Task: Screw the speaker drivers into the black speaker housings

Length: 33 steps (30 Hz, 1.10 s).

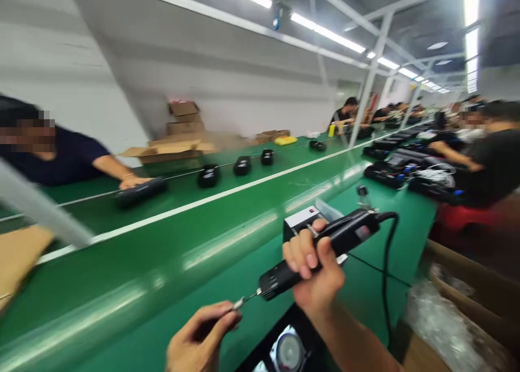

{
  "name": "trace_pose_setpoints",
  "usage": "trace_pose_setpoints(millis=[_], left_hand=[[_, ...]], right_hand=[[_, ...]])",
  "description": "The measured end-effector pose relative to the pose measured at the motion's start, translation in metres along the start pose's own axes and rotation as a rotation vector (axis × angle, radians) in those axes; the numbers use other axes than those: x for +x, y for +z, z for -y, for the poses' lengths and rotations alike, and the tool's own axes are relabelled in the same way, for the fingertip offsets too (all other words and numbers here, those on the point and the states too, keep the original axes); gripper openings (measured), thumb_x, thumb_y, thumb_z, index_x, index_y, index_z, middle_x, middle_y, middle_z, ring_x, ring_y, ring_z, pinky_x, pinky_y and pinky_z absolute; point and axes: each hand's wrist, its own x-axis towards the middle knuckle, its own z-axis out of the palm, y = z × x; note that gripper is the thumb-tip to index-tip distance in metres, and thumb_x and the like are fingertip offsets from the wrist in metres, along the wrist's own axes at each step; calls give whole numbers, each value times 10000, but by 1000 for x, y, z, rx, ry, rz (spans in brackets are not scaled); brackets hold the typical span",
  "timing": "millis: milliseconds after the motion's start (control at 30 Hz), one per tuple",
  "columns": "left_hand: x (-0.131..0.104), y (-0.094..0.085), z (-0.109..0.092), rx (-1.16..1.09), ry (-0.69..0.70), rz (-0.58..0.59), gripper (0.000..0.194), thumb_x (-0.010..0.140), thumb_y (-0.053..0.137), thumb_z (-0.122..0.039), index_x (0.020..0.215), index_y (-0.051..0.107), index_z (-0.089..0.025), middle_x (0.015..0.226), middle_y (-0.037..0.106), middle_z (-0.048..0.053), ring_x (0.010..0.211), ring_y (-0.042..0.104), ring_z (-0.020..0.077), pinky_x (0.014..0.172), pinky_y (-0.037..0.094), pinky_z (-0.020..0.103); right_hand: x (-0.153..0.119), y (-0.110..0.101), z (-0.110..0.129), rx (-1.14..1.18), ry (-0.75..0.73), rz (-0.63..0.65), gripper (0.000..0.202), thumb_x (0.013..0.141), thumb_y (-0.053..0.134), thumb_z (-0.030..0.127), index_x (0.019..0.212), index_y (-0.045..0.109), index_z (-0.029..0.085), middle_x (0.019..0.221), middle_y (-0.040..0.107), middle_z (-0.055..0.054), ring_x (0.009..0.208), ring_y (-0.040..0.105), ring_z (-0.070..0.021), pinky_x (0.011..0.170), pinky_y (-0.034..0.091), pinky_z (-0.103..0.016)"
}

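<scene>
My right hand (pixel 314 269) is wrapped around a black electric screwdriver (pixel 345 234), its bit pointing down to the left. A dark cable runs from the tool's rear end. At the tip of the bit, my left hand (pixel 207 331) pinches a small silvery metal piece (pixel 238 304) between thumb and fingers; it may be a screw, but it is too small to tell. Below my hands is a black housing (pixel 260 356) with a round silver-rimmed speaker (pixel 288 350), partly cut off by the lower edge.
A control box (pixel 303 220) stands on the green bench behind the screwdriver. Beyond runs a green conveyor belt (pixel 170 236) carrying several black items. Across it, a person's hand (pixel 132 181) touches a black case (pixel 142 192). Plastic bags (pixel 442 318) fill a carton at right; others work further off.
</scene>
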Motion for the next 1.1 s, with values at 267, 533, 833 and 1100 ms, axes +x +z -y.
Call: trace_pose_setpoints(millis=[267, 533, 833, 1100], left_hand=[[0, -6, -4, -163, 75, 64, 301, 508, 1039, -353, 600, 792, -208, 669, 784, 43, 593, 760, 176, 587, 659, 213], [-1, -11, 2, -161, 67, 45, 305, 534, 1043, -318, 715, 819, -218, 690, 803, 25, 620, 792, 179, 646, 673, 197], [-3, -10, -7, -101, 166, 89, 266, 604, 1023, -316, 720, 802, -222, 697, 809, 13, 632, 805, 190, 654, 685, 212], [-2, -12, -5, 53, 306, 143, 295, 702, 993, -400, 860, 822, -219, 808, 841, 43, 747, 837, 217, 756, 704, 252]], right_hand=[[-1, -5, 8, 34, 30, 14, 222, 914, 824, 400, 966, 639, 288, 560, 228, 135, 411, 139, -77, 450, 329, -204], [-2, -6, 9, 38, 42, 24, 206, 915, 821, 380, 944, 641, 287, 555, 233, 135, 403, 144, -78, 444, 338, -210], [-4, -5, 11, 0, 39, 18, 219, 917, 816, 396, 957, 627, 292, 554, 228, 138, 396, 143, -71, 442, 336, -206], [-5, -5, 8, 14, 30, 46, 142, 952, 783, 357, 988, 667, 283, 543, 300, 136, 394, 192, -66, 466, 370, -187]])
